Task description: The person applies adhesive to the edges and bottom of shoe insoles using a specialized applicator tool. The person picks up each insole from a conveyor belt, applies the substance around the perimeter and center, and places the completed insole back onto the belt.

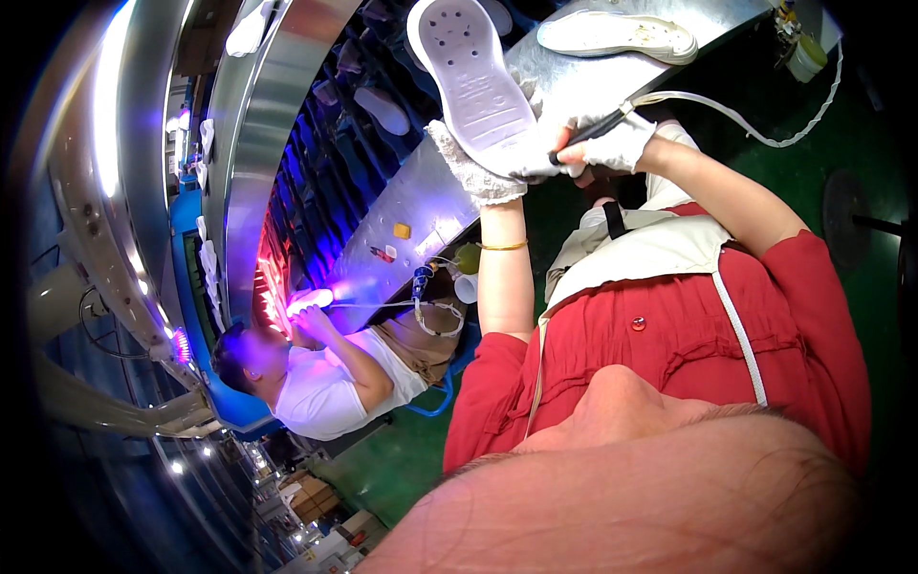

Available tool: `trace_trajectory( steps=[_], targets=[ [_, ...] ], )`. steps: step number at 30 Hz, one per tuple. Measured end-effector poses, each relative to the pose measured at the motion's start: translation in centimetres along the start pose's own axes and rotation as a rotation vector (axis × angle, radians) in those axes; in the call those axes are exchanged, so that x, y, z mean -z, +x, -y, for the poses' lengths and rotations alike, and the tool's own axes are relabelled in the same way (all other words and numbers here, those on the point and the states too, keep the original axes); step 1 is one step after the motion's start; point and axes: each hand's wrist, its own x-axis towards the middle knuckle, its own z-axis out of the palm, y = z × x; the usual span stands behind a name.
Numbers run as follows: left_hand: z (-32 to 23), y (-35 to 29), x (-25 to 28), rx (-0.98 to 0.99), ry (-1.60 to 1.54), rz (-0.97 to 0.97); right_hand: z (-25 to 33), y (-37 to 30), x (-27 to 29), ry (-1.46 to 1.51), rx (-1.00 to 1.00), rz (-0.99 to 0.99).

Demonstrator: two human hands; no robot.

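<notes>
My left hand [470,174], in a white knit glove, is closed round one end of a white shoe sole [470,81]. The sole tilts up over the metal bench, its holes and raised pattern facing me. In my right hand [620,143], gloved in white with bare fingertips, is a black pen-shaped tool [601,127]. A pale hose [736,107] runs from the tool's rear end. Its dark front end lies close to the lower part of the sole; whether they touch I cannot tell. Beyond my right hand, a white shoe [620,36] lies on its side on the bench.
The metal bench [402,206] carries a small yellow block [402,231]. Alongside runs a rack [339,143] of dark upright pieces under blue and red light. At left a co-worker [330,383] in white holds a brightly lit object. A hose-fitted cup [808,59] hangs at upper right.
</notes>
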Motion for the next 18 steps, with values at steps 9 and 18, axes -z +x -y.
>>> trace_trajectory(
  steps=[9,18],
  targets=[
    [-1.1,0.4,0.0,0.09,-0.096,0.017,3.3,-0.9,0.0,0.14,0.158,0.016],
    [-2.2,2.0,-1.0,0.445,0.14,-0.142,4.0,0.6,0.1,-0.411,0.153,0.076]
  ],
)
